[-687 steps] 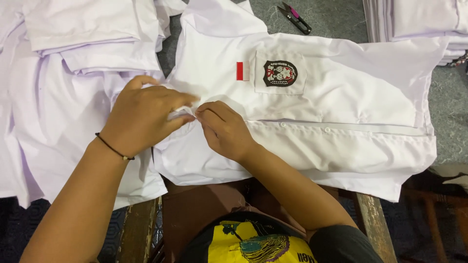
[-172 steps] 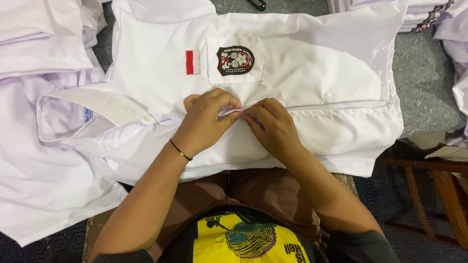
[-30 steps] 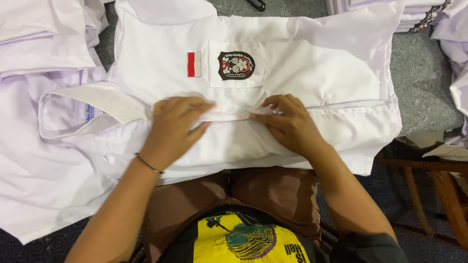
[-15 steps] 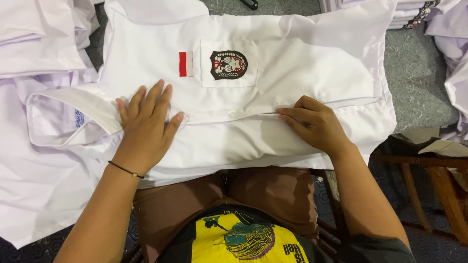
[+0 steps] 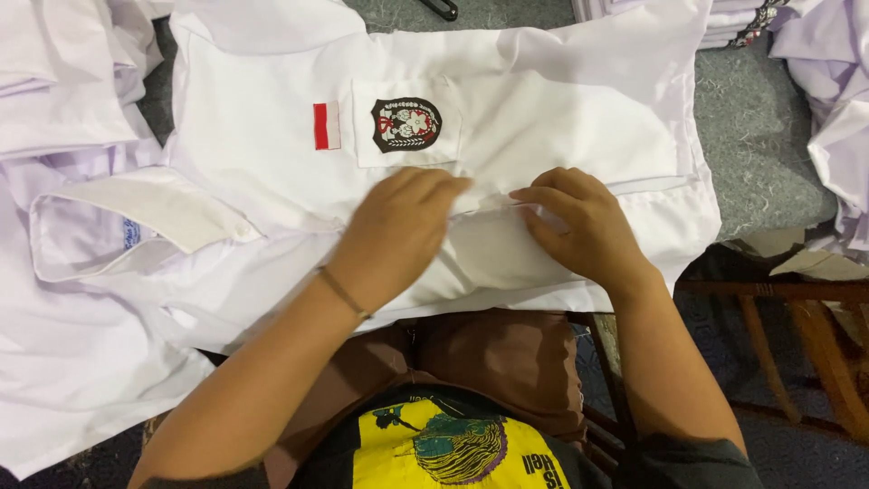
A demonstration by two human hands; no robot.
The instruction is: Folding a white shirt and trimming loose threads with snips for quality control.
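A white uniform shirt [image 5: 561, 118] lies spread across the grey worktop [image 5: 769, 154], beneath both hands. Half a second ago the hands lay flat and wide apart; now they meet at the placket. The left hand [image 5: 398, 231] and right hand [image 5: 579, 226] each pinch the shirt's front edge, fingers curled.
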